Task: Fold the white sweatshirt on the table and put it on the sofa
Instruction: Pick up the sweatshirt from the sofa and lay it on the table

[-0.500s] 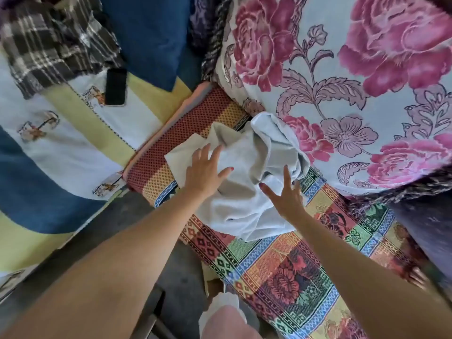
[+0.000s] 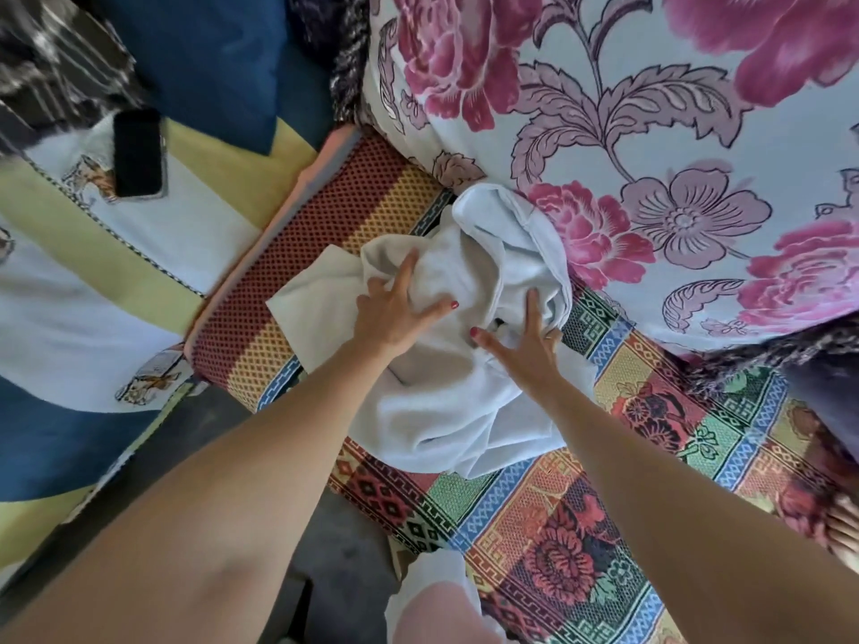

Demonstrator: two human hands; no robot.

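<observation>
The white sweatshirt (image 2: 446, 402) lies bunched and loosely folded on the sofa seat, which wears a colourful patterned cover (image 2: 558, 527). My left hand (image 2: 395, 313) rests flat on its left part, fingers spread, with some cloth bunched at the fingertips. My right hand (image 2: 525, 346) presses flat on the right part, fingers apart, next to a dark tag at the collar. The sweatshirt's far edge rolls up against a large floral cushion (image 2: 650, 178).
A black phone (image 2: 138, 153) lies on a blue, yellow and white blanket (image 2: 93, 281) at the left. A dark blue pillow (image 2: 223, 62) and a plaid cloth (image 2: 56, 53) sit behind it. Grey floor (image 2: 334, 574) shows below, between the blanket and the sofa.
Both hands have come down onto the sweatshirt and moved slightly inward; they hovered just above or at its edge before. The cloth is pressed flatter.
</observation>
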